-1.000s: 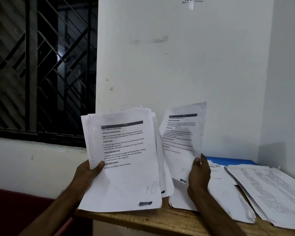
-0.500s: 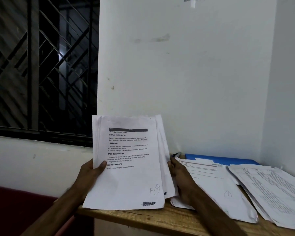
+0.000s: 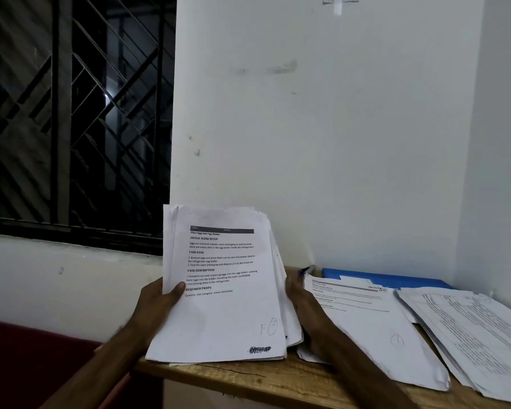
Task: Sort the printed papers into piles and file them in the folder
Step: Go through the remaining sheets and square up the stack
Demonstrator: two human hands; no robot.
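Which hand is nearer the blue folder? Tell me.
Right. The right hand is at the right edge of the paper stack, toward the blue folder; the left hand grips its left edge, farther off.

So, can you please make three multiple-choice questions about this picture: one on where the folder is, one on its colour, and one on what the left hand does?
1. Where is the folder?
A. on the floor
B. at the back of the table, partly under papers
C. standing upright at the front edge

2. What colour is the folder?
A. red
B. green
C. blue

3. What is the left hand doing?
A. gripping the stack, thumb on the front sheet
B. lying flat on the table
C. pointing upward

Answers:
1 B: it lies flat behind the papers, which cover its front part.
2 C: its bare part is plainly blue.
3 A: the thumb presses the front sheet at the stack's left edge.
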